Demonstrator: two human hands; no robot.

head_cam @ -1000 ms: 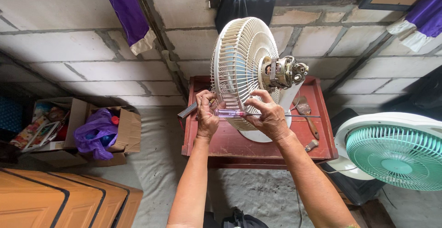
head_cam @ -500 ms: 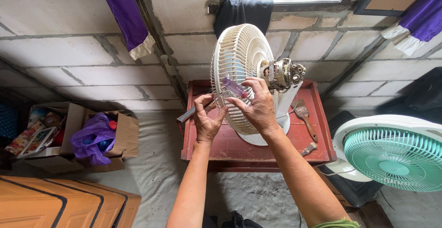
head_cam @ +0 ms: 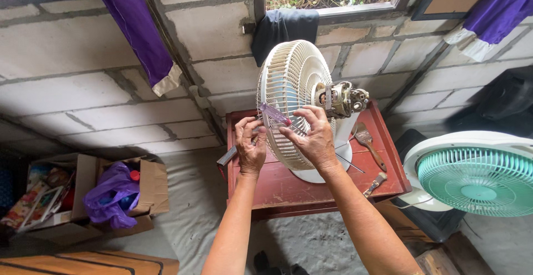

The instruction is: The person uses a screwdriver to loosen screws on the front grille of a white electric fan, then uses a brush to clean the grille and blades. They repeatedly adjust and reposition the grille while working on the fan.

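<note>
The right hand (head_cam: 312,136) grips a purple screwdriver (head_cam: 276,114) against the fan's grille (head_cam: 286,86). The left hand (head_cam: 250,144), just beside, pinches the grille. The motor (head_cam: 340,98) is already bare; the grille is still on.

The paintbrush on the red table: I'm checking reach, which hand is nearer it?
Right. The right hand is on the fan grille just left of the paintbrush; the left hand is farther left.

Two bare forearms show, with no sleeves, watch or bracelet on either. The left hand (head_cam: 251,148) wears no glove and no ring that can be made out. The right hand (head_cam: 312,137) is likewise ungloved, its knuckles creased and the nails short and plain.
</note>
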